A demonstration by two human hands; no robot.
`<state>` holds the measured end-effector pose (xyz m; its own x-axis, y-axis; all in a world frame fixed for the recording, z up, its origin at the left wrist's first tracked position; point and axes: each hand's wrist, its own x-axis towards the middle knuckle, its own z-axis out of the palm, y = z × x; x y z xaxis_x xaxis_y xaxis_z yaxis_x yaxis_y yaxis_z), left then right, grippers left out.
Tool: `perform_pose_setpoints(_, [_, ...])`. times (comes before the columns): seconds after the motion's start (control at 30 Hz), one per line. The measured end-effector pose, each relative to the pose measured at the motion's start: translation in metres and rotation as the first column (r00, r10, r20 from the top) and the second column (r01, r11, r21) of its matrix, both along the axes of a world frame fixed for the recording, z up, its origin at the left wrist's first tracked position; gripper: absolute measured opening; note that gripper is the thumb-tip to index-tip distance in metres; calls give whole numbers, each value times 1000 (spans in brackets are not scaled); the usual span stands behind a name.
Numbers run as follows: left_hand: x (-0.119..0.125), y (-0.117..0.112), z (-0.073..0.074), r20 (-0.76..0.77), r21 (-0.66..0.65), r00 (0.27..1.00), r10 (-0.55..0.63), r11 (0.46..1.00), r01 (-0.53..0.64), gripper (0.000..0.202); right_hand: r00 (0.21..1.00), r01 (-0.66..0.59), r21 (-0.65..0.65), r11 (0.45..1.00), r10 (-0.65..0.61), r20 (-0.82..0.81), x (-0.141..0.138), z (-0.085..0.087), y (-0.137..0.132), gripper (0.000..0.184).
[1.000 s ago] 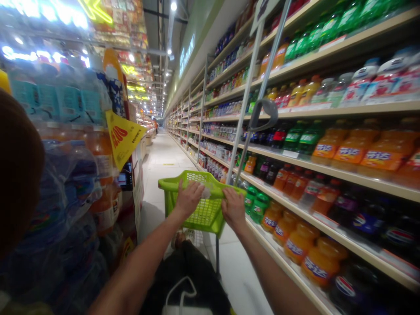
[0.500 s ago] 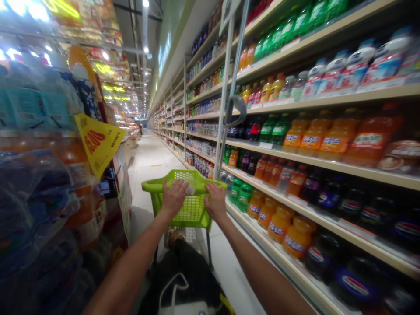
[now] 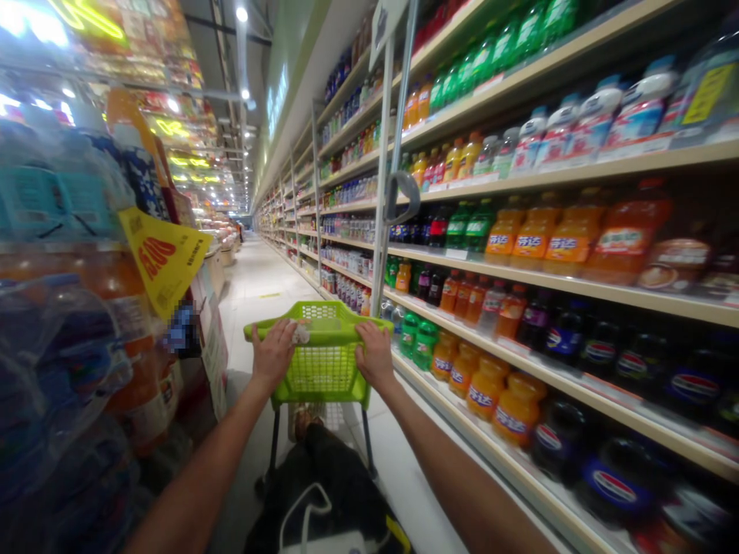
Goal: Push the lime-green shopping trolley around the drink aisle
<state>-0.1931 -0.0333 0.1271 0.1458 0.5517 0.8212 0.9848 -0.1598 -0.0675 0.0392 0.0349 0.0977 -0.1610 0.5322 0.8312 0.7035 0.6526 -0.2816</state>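
A lime-green shopping cart (image 3: 323, 371) stands right in front of me, its mesh basket facing away down the aisle. My left hand (image 3: 273, 354) is closed over the left part of the cart's handle. Beside its fingertips lies a small whitish, crumpled thing (image 3: 301, 332), perhaps plastic or tissue, on the handle. At the handle's right end, my right hand (image 3: 374, 354) is wrapped over the bar, thumb on the inner side. The undersides of both grips are hidden.
Long shelves (image 3: 490, 269) of bottled drinks run along the right, close to the cart. Stacked, wrapped bottles (image 3: 63, 346) with a yellow price sign (image 3: 165, 258) stand at the left. A pale tiled floor (image 3: 245, 281) stretches ahead between them.
My left hand has slid left along the handle, away from the whitish thing's former place, which also shifted left. My right hand stays on the bar. The view has turned slightly.
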Motion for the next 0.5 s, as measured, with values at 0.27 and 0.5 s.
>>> perform_pose_setpoints(0.27, [-48,3,-4,184,86,974,131,985,-149,34,1000,-3,8,1000,3,23,-2,0,-1,44])
perform_pose_setpoints(0.5, [2,7,3,57,5,998,-25,1000,25,32,999,18,-7,1000,-18,34,-1,1,-3,44])
